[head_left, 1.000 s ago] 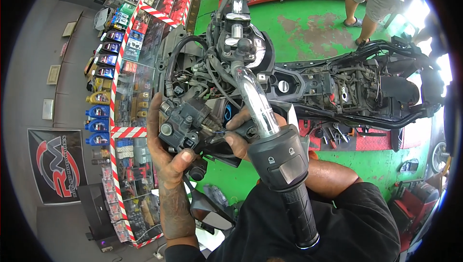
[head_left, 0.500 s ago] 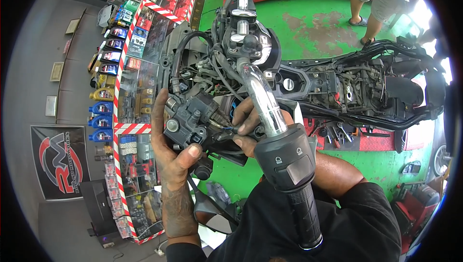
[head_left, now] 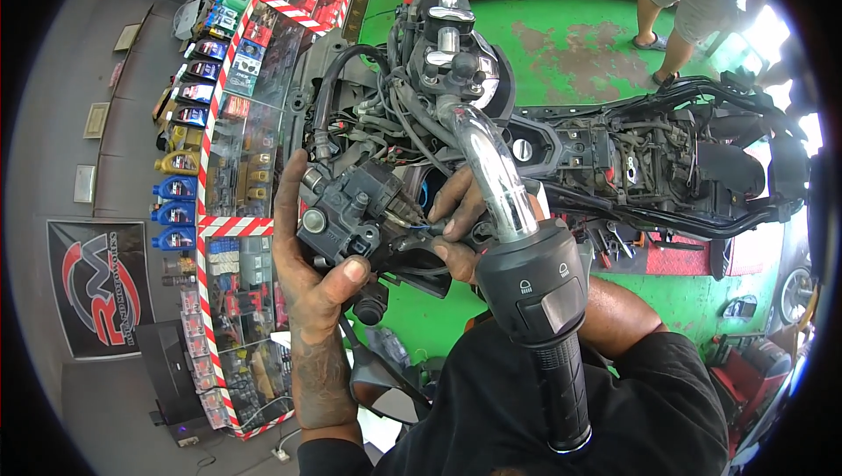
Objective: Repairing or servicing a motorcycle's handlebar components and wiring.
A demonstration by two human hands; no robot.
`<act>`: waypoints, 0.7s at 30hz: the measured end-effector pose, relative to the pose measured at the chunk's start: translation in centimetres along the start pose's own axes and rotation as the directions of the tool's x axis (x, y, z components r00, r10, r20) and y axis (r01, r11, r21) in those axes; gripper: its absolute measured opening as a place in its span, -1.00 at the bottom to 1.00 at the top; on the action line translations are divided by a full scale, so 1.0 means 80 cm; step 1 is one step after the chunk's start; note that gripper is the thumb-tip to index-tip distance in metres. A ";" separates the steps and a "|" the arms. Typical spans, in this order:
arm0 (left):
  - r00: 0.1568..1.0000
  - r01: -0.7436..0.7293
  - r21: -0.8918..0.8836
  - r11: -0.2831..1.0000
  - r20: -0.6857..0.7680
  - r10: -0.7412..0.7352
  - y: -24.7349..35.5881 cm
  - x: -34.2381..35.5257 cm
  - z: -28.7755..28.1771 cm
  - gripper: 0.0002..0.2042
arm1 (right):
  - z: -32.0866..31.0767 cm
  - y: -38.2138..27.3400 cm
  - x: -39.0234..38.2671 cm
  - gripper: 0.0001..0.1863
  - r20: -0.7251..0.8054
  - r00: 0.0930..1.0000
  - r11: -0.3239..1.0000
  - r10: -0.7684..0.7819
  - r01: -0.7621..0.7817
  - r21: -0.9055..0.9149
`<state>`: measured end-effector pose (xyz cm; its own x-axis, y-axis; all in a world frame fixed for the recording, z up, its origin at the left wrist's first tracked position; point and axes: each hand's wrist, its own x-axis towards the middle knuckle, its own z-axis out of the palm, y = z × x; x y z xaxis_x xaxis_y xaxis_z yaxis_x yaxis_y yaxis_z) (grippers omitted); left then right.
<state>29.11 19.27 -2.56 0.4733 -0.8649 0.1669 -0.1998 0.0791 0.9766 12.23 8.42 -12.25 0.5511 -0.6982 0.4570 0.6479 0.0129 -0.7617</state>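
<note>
My left hand point(head_left: 317, 294) grips a black motorcycle part point(head_left: 353, 209) with round silver metal ends, thumb on its near side and fingers along its left. My right hand point(head_left: 461, 206) reaches in from behind the chrome handlebar point(head_left: 488, 165), which partly covers it. Its thumb and fingers close around a small dark piece at the end of thin wires point(head_left: 409, 218) that run to the black part; the piece is mostly hidden. Just right of that hand is the black switch housing point(head_left: 524, 287), with a rubber grip point(head_left: 561, 393) below it.
The stripped motorcycle frame point(head_left: 605, 156) extends right. Cables and hoses point(head_left: 358, 117) crowd the front end. A mirror point(head_left: 386, 388) hangs near my left forearm. Tools point(head_left: 610, 239) lie on a red surface. Glass display cases point(head_left: 250, 160) line the left. Another person point(head_left: 680, 16) stands at upper right.
The view has shifted slightly. Both hands keep their hold, and the handlebar's grip end appears a little further right. The right fingers have moved slightly at the wires.
</note>
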 end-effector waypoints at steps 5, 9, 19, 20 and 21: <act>1.000 0.011 0.010 1.000 -0.005 -0.011 0.005 0.001 0.003 0.20 | 0.001 0.000 -0.002 -0.79 0.002 0.999 0.999 0.042 -0.043 0.033; 1.000 0.020 0.039 0.999 -0.023 -0.019 0.009 0.003 0.007 0.19 | 0.000 -0.003 -0.002 -0.78 -0.018 0.995 0.990 0.100 -0.098 0.098; 0.997 -0.071 0.044 0.996 0.014 0.071 0.002 0.003 0.004 0.19 | -0.001 -0.002 -0.002 -0.81 0.005 1.000 1.000 0.011 -0.011 -0.013; 0.997 -0.071 0.042 0.997 0.016 0.071 0.001 0.003 0.004 0.19 | -0.001 -0.001 -0.003 -0.81 -0.002 1.000 1.000 0.024 -0.024 0.017; 0.997 -0.068 0.037 0.997 0.022 0.067 0.001 0.003 0.004 0.19 | -0.002 -0.001 -0.003 -0.82 -0.008 0.999 0.998 0.037 -0.036 0.047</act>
<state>28.97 18.91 -2.45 0.4401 -0.8682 0.2292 -0.2633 0.1193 0.9573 12.00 8.50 -12.38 0.5704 -0.7028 0.4250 0.6515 0.0720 -0.7553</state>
